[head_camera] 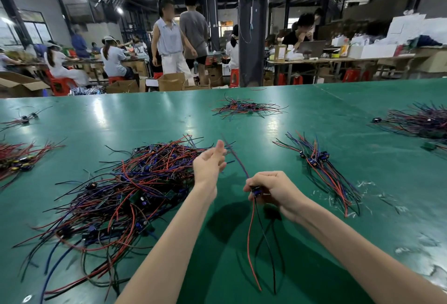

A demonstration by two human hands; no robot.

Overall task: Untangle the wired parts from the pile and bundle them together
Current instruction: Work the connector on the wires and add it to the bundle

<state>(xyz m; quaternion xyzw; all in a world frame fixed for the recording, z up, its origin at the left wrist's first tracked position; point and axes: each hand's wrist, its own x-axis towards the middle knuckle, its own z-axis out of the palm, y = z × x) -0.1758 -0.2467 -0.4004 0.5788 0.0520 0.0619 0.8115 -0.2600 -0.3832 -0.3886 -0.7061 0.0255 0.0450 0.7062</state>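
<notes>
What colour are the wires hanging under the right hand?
Red and black. The wires hang below the right hand, head view.

green table (314, 243), red, blue, black wires (116, 197)

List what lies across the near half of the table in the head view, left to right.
From the left edge: red-wire bundle → big tangled pile → left hand → right hand gripping a wired part → sorted bundle → dark wire pile.

Pile (125, 195) left — bundle (316, 158) right, seemingly separate
</notes>
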